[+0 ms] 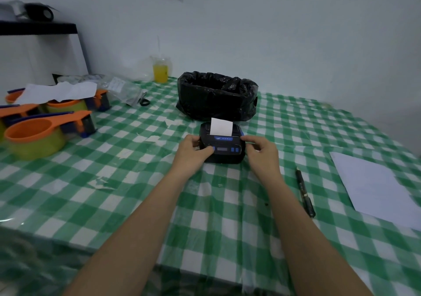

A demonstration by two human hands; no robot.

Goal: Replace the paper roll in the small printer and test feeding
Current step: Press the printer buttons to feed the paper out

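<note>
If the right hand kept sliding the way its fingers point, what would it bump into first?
The right hand points left across the printer, so it would probably meet the left hand gripping the other side, though depth is hard to judge.

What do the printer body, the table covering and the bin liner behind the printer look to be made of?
Small black printer with blue buttons: moulded plastic, matte, by its rounded casing. Green-and-white checked table covering: probably vinyl or plastic film, since it shows sheen and creases. Black bin liner: thin glossy plastic film, crinkled.
</note>
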